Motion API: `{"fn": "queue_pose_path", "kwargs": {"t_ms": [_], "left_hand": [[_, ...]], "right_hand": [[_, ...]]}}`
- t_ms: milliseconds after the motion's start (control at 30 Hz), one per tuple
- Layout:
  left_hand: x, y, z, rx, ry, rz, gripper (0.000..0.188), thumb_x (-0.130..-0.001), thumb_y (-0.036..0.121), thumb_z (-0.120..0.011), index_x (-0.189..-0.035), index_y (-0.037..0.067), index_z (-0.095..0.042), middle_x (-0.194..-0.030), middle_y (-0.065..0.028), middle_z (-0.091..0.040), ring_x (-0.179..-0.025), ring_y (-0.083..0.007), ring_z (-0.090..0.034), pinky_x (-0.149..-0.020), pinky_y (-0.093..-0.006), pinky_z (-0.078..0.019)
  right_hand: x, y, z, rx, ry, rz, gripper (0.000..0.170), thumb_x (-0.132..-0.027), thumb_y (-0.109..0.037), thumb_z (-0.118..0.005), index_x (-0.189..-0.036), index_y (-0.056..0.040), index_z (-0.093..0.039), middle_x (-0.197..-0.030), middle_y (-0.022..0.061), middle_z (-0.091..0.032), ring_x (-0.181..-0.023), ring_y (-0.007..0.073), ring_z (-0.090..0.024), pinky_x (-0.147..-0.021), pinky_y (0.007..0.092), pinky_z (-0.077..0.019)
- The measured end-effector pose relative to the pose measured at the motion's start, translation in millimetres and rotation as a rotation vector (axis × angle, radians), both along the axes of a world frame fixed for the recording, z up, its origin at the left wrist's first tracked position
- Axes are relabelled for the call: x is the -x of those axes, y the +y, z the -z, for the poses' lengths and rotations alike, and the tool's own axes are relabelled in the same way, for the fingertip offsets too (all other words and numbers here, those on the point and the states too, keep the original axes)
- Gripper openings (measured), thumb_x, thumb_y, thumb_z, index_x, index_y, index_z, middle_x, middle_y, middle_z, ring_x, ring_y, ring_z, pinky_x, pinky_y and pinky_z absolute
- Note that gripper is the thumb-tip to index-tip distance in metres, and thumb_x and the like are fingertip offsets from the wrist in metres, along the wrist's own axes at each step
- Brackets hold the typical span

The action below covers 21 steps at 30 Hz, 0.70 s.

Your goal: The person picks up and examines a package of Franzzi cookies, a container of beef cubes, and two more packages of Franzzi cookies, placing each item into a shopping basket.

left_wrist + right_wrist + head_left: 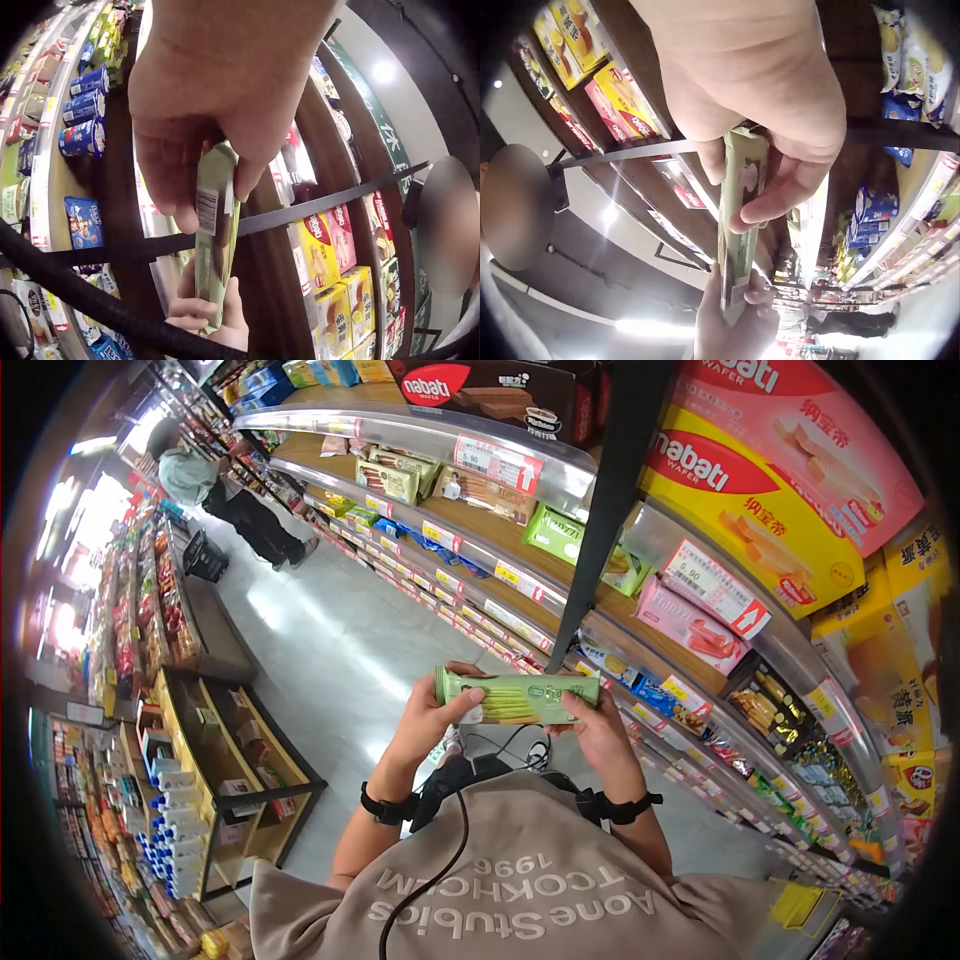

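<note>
Pale green packet (518, 696), green-striped

Wooden upper shelf (335, 402) carries a dark Nabati box (495, 402), plus yellow box (750, 510) and pink box (800, 445) side by side. Lower shelf (490, 538): brown packet (487, 495), green packet (556, 532), pink packet (690, 622) lie near front edge. Price tags (500, 463) line front edges. Grey floor (280, 625); wooden rack (190, 695) stands on it.

Two hands (425, 712) (606, 728); one green packet (518, 697); two black wrist straps (388, 806) (622, 809)
</note>
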<state>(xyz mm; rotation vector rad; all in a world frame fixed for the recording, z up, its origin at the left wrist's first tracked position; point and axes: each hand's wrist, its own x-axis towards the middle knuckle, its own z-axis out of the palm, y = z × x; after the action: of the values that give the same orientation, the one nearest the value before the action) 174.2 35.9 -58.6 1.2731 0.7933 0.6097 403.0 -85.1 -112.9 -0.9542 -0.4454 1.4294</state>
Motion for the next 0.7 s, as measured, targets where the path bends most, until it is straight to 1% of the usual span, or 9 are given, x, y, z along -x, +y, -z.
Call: {"fn": "queue_pose_path", "kwargs": {"t_ms": [67,200,300,400,500,533,567,633,700], "left_hand": [[1.6,9.1,1.7,-0.005,0.014,0.028,0.032,-0.095,0.018,-0.069,-0.116,-0.004,-0.061,-0.104,-0.0052,-0.066,-0.096,-0.0112,-0.061,-0.087,-0.0279,-0.0494],[3.3,35.7,-4.2,0.009,0.044,0.106,0.031,-0.095,0.017,-0.07,-0.115,-0.004,-0.061,-0.104,-0.0049,-0.066,-0.098,-0.0113,-0.06,-0.09,-0.0291,-0.0482],[6.3,60.9,5.3,-0.03,-0.02,0.174,0.028,-0.094,0.013,-0.07,-0.114,-0.004,-0.062,-0.104,-0.0049,-0.068,-0.096,-0.0107,-0.061,-0.086,-0.0269,-0.0498],[16.1,85.1,-0.6,-0.034,-0.032,0.247,0.029,-0.094,0.013,-0.07,-0.116,-0.004,-0.062,-0.102,-0.0053,-0.069,-0.094,-0.0102,-0.061,-0.085,-0.0262,-0.0497],[27.6,108.0,0.8,-0.13,-0.06,0.248,0.03,-0.095,0.015,-0.071,-0.116,-0.004,-0.062,-0.101,-0.0057,-0.069,-0.091,-0.0101,-0.062,-0.078,-0.0263,-0.0527],[31.1,114.6,-2.3,-0.027,-0.087,0.265,0.031,-0.094,0.016,-0.071,-0.117,-0.002,-0.062,-0.1,-0.005,-0.069,-0.081,-0.0083,-0.062,-0.063,-0.0239,-0.0527],[35.1,122.5,-4.2,-0.027,-0.052,0.266,0.031,-0.094,0.016,-0.072,-0.117,-0.002,-0.061,-0.1,-0.0049,-0.069,-0.079,-0.0076,-0.062,-0.059,-0.0231,-0.0512],[42.0,136.2,-6.0,-0.018,0.013,0.267,0.032,-0.093,0.017,-0.072,-0.118,-0.001,-0.061,-0.099,-0.0046,-0.069,-0.073,-0.006,-0.06,-0.051,-0.0216,-0.0482],[48.6,148.4,-6.9,-0.033,0.0,0.277,0.033,-0.093,0.016,-0.073,-0.119,0.0,-0.061,-0.099,-0.0043,-0.069,-0.071,-0.0049,-0.059,-0.05,-0.0208,-0.047]], "right_hand": [[5.9,2.7,1.6,0.006,0.004,0.046,0.036,-0.096,-0.018,-0.066,-0.126,-0.0012,-0.056,-0.103,0.0105,-0.07,-0.074,0.0218,-0.072,-0.061,0.0313,-0.0582],[19.3,9.8,-8.1,0.014,-0.045,0.131,0.034,-0.096,-0.017,-0.067,-0.123,0.0,-0.056,-0.103,0.0116,-0.07,-0.075,0.0217,-0.072,-0.062,0.0305,-0.058],[31.6,16.9,-15.9,0.043,-0.063,0.196,0.033,-0.096,-0.016,-0.066,-0.123,0.0002,-0.055,-0.104,0.0121,-0.069,-0.074,0.022,-0.071,-0.062,0.0303,-0.058],[45.4,27.8,-18.0,0.07,-0.107,0.21,0.032,-0.097,-0.016,-0.065,-0.122,0.0005,-0.054,-0.104,0.0125,-0.069,-0.075,0.0226,-0.071,-0.063,0.0299,-0.058],[59.2,47.3,-24.5,0.065,-0.175,0.218,0.03,-0.097,-0.016,-0.065,-0.12,0.0016,-0.057,-0.101,0.012,-0.07,-0.076,0.0218,-0.071,-0.064,0.0303,-0.0572],[64.0,52.9,-29.5,0.066,-0.205,0.223,0.028,-0.097,-0.017,-0.064,-0.118,0.0012,-0.058,-0.099,0.012,-0.07,-0.076,0.0217,-0.071,-0.063,0.0312,-0.0565],[68.5,58.5,-33.7,0.07,-0.236,0.229,0.026,-0.097,-0.017,-0.064,-0.115,0.0009,-0.06,-0.097,0.012,-0.07,-0.075,0.0216,-0.07,-0.063,0.0321,-0.0559],[74.4,69.6,-39.8,0.064,-0.279,0.226,0.025,-0.096,-0.015,-0.065,-0.115,0.0009,-0.06,-0.096,0.0115,-0.071,-0.075,0.0204,-0.07,-0.063,0.0309,-0.0549],[79.3,79.5,-46.0,0.067,-0.32,0.219,0.025,-0.095,-0.012,-0.066,-0.115,0.0011,-0.061,-0.094,0.011,-0.071,-0.075,0.0194,-0.069,-0.062,0.0299,-0.0541]]}}
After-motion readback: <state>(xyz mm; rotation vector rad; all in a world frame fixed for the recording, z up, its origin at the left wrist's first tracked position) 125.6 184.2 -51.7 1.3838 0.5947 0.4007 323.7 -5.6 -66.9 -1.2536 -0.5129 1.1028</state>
